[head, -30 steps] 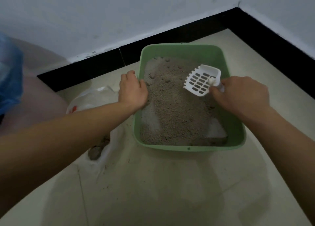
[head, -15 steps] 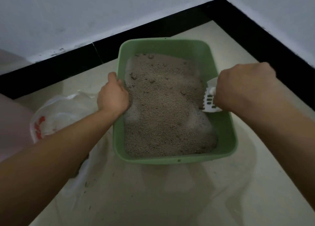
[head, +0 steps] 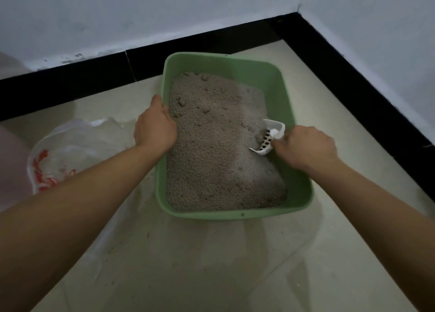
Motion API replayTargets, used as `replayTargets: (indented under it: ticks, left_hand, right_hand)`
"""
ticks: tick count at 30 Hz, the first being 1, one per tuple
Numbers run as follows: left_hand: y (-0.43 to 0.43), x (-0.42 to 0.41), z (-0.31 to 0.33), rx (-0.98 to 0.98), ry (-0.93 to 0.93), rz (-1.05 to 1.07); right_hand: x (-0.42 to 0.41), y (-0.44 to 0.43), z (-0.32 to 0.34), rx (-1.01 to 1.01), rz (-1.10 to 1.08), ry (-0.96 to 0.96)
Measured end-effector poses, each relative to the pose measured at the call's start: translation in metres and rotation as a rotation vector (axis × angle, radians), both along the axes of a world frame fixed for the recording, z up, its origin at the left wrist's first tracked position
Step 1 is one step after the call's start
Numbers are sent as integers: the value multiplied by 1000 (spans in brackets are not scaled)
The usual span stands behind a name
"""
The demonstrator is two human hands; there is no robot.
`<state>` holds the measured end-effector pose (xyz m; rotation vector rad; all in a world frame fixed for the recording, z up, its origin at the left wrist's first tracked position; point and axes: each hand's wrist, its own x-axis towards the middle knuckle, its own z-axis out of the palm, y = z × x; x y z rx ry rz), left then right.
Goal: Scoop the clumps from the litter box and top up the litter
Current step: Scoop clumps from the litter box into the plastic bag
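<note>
A green litter box (head: 237, 215) sits on the pale floor near the room's corner, filled with grey-brown litter (head: 216, 151). My left hand (head: 154, 128) grips the box's left rim. My right hand (head: 306, 147) holds the handle of a white slotted scoop (head: 270, 136), turned on its side with its lower edge dug into the litter by the right wall. A small darker lump lies just left of the scoop; I cannot tell whether it is a clump.
A clear plastic bag (head: 70, 151) with red print lies open on the floor left of the box. Black skirting (head: 94, 76) runs along both white walls and meets in the corner at the upper right. Litter crumbs speckle the floor below the bag.
The scoop has come down from above the litter to the right side of the box, turned on edge and pushed into the litter. My left hand stays on the left rim.
</note>
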<state>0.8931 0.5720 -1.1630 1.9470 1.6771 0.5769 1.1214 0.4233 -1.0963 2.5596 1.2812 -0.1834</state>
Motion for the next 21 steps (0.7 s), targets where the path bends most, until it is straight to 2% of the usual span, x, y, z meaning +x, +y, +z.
replayTargets:
  ticks: [8,14,17,21]
  left_hand:
    - [0,1,0,20,-5,0]
    - [3,1,-5,49,17,0]
    - [6,-4,-10,59,9,5]
    - [6,-5,-11,66,16,9]
  right_hand:
    - [5,26,-35,145,170,43]
    - [6,43,-64,292,88,323]
    - [5,40,-71,362,55,399]
    - [0,33,-81,535,-8,603]
